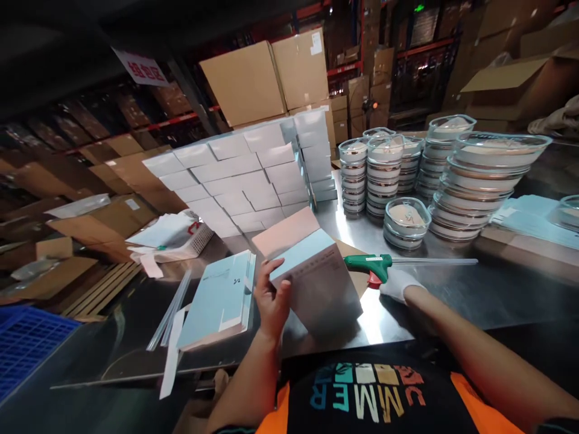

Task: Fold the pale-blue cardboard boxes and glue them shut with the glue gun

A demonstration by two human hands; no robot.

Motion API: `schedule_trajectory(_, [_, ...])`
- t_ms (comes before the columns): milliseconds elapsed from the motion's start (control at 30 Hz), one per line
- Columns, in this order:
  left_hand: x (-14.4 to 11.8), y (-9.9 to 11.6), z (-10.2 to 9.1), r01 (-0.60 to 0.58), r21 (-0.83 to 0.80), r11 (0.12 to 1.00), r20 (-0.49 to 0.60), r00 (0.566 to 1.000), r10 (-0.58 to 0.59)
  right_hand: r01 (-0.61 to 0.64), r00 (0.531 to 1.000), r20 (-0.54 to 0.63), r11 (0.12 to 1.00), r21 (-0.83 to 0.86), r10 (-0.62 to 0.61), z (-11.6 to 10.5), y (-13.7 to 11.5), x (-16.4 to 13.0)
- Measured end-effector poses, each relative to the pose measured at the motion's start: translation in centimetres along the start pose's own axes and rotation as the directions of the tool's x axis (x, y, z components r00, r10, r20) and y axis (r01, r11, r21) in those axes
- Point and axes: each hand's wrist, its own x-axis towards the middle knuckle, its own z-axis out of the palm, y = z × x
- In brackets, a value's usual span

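My left hand [274, 295] grips a small light-blue and grey cardboard box [323, 289] by its left edge, tilted above the metal table. A pale pink flap [287, 232] stands up behind the blue side. My right hand [398, 284], in a white glove, is closed round the handle of a green glue gun [368, 263] with a red trigger. A clear glue stick [434, 261] sticks out of the gun's back end. The nozzle end lies beside the box's right edge; whether it touches cannot be seen. A stack of flat light-blue box blanks [221, 292] lies left of my left hand.
White boxes [244, 175] form a wall at the back. Stacked round glass dishes with lids [474, 199] stand to the right. Loose glue sticks [169, 310], a white basket [196, 241] and a blue crate [31, 340] are on the left. More blue sheets [534, 220] lie far right.
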Motion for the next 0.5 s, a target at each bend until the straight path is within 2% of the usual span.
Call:
schedule_trajectory(100, [0.2,0.3,0.4,0.095,-0.089,0.992,0.038,0.995,-0.092,-0.029,1.0,-0.009,0.999,0.018,0.03,-0.4,-0.4,-0.5])
schedule_trajectory(133, [0.3,0.5,0.6,0.13,-0.115,0.985,0.056,0.991,-0.124,-0.047,0.998,-0.05,0.998,0.034,0.049,-0.8,-0.6,-0.7])
schedule_trajectory(200, [0.5,0.7,0.7,0.198,-0.153,0.968,0.087,0.979,-0.186,-0.075,0.974,-0.207,0.991,0.107,0.096,-1.5,-1.1,-1.0])
schedule_trajectory(267, [0.7,1.1,1.0,0.243,-0.186,0.952,0.103,0.968,-0.227,-0.008,0.91,-0.401,0.973,0.232,0.103,-2.2,-1.8,-1.6])
schedule_trajectory(300, [0.8,1.3,1.2,0.249,-0.197,0.948,0.107,0.967,-0.232,0.064,0.882,-0.464,0.955,0.291,0.082,-2.6,-2.3,-1.9])
schedule_trajectory(333, [0.8,1.5,1.4,0.241,-0.195,0.951,0.108,0.969,-0.224,0.151,0.875,-0.483,0.929,0.337,0.032,-3.0,-2.9,-2.2])
schedule_trajectory(367, [0.8,1.8,1.6,0.218,-0.181,0.959,0.104,0.974,-0.202,0.24,0.885,-0.463,0.901,0.361,-0.049,-3.3,-3.5,-2.6])
schedule_trajectory(433, [0.7,2.3,2.2,0.153,-0.126,0.98,0.103,0.985,-0.141,0.367,0.906,-0.351,0.854,0.368,-0.238,-3.9,-4.9,-3.2])
schedule_trajectory(500, [0.4,2.6,2.7,0.08,-0.077,0.994,0.112,0.991,-0.071,0.444,0.889,-0.26,0.849,0.287,-0.377,-4.1,-6.1,-3.9])
